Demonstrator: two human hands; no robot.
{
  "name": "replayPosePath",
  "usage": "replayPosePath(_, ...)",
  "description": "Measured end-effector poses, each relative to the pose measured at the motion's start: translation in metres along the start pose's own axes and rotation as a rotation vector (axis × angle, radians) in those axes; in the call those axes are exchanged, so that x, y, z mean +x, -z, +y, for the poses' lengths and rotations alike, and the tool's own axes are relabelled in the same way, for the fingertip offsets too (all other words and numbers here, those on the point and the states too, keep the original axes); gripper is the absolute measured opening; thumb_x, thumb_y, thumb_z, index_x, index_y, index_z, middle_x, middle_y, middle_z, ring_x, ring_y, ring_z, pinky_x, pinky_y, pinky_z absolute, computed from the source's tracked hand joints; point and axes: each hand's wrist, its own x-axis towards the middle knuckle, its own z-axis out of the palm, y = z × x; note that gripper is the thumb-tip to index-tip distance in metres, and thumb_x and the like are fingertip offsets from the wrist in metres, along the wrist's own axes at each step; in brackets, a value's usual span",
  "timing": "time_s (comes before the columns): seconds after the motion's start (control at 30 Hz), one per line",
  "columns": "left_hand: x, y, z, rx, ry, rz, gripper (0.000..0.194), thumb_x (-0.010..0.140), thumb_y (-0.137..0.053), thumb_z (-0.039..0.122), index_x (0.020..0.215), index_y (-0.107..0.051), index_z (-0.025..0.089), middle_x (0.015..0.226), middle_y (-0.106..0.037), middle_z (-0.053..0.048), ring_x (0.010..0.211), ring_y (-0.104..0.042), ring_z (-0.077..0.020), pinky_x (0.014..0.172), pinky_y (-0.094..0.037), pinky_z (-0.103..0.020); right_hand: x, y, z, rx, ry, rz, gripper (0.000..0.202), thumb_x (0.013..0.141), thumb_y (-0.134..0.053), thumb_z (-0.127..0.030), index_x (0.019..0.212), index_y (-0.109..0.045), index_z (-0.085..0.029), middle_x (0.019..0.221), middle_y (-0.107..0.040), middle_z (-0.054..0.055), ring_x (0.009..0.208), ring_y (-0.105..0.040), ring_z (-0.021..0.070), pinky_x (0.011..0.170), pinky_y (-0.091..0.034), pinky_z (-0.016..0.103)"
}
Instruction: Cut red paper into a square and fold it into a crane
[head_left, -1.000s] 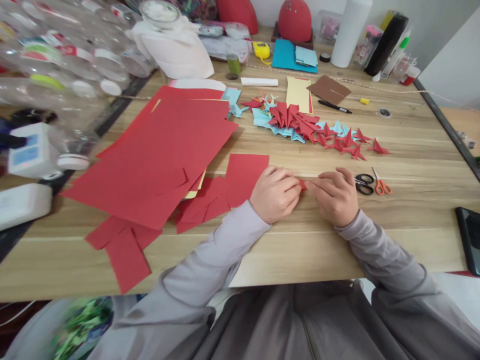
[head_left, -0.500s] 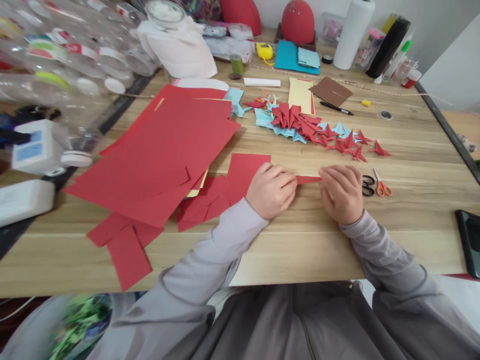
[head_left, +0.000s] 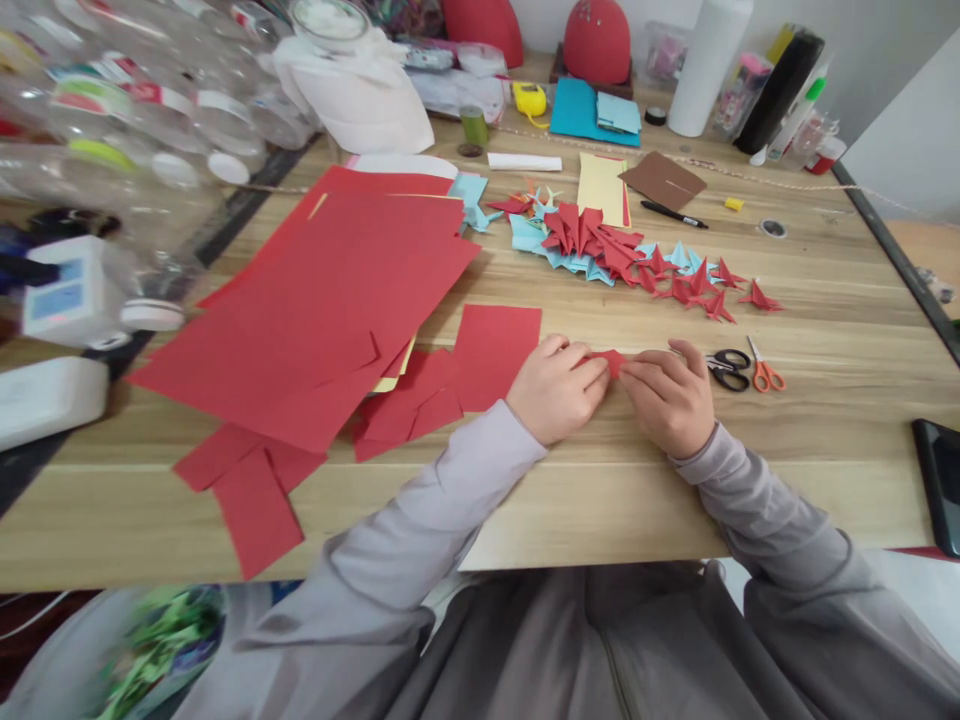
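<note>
A small folded piece of red paper (head_left: 613,362) shows between my hands, low over the table. My left hand (head_left: 562,388) is closed on its left side, and my right hand (head_left: 670,393) pinches its right side; the fingers cover most of it. Just left of my left hand lies a red paper square (head_left: 497,352). Black-handled scissors (head_left: 729,370), partly hidden by my right hand, lie beside small orange scissors (head_left: 765,370). Beyond my hands sits a cluster of folded red paper shapes (head_left: 619,250) with light blue ones among them.
Large red sheets (head_left: 322,310) are piled at the left, with smaller red pieces (head_left: 259,510) below. A black pen (head_left: 673,215), brown paper (head_left: 663,182) and yellow tape measure (head_left: 529,98) lie farther back. A phone (head_left: 941,485) is at the right edge.
My hands have come closer together. The red paper between them, a long narrow strip before, now shows as a short, wider piece. More of the black scissors shows.
</note>
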Motion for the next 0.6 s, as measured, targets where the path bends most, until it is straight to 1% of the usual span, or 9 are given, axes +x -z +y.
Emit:
replayPosePath(0.07, -0.001, 0.004, -0.006, 0.133, -0.045, -0.005, 0.028, 0.091, -0.040, 0.022, 0.083, -0.066, 0.018, 0.086, -0.071, -0.007, 0.080, -0.056, -0.0200, 0.070, -0.032, -0.039, -0.001, 0.002, 0.003, 0.005, -0.022, 0.025, 0.020, 0.086, -0.054, -0.013, 0.094, -0.066, -0.028, 0.092, -0.072, -0.001, 0.095, -0.061, 0.0159, 0.101, -0.030, 0.043)
replayPosePath(0.13, -0.002, 0.007, -0.011, 0.187, -0.040, 0.011, 0.025, 0.089, -0.042, 0.022, 0.085, -0.067, 0.020, 0.089, -0.071, -0.006, 0.082, -0.056, -0.0208, 0.071, -0.032, -0.041, -0.002, 0.003, 0.005, -0.001, -0.037, 0.048, 0.021, 0.086, -0.055, -0.014, 0.095, -0.066, -0.029, 0.093, -0.072, -0.001, 0.096, -0.061, 0.0163, 0.101, -0.030, 0.044)
replayPosePath(0.3, -0.005, 0.010, -0.021, 0.150, 0.007, 0.040, 0.022, 0.085, -0.047, 0.021, 0.086, -0.069, 0.023, 0.091, -0.073, -0.005, 0.086, -0.058, -0.0227, 0.072, -0.033, -0.042, -0.001, 0.008, 0.006, -0.024, -0.025, 0.049, 0.022, 0.086, -0.054, -0.014, 0.096, -0.066, -0.030, 0.093, -0.072, -0.002, 0.095, -0.062, 0.0170, 0.100, -0.031, 0.045)
replayPosePath(0.43, -0.007, 0.011, -0.029, 0.163, 0.050, 0.088, 0.020, 0.083, -0.050, 0.021, 0.085, -0.070, 0.024, 0.091, -0.073, -0.003, 0.086, -0.058, -0.0234, 0.074, -0.035, -0.043, 0.001, 0.012, 0.007, -0.059, -0.035, 0.111, 0.023, 0.085, -0.056, -0.012, 0.095, -0.066, -0.029, 0.092, -0.073, -0.002, 0.092, -0.063, 0.0173, 0.097, -0.033, 0.044)
replayPosePath(0.6, -0.010, 0.013, -0.036, 0.189, 0.082, 0.137, 0.019, 0.081, -0.052, 0.021, 0.086, -0.070, 0.022, 0.091, -0.073, -0.004, 0.084, -0.060, -0.0235, 0.075, -0.038, -0.042, 0.002, 0.015, 0.009, -0.047, -0.076, 0.098, 0.023, 0.084, -0.056, -0.013, 0.095, -0.065, -0.030, 0.092, -0.073, -0.002, 0.092, -0.063, 0.0180, 0.096, -0.033, 0.045)
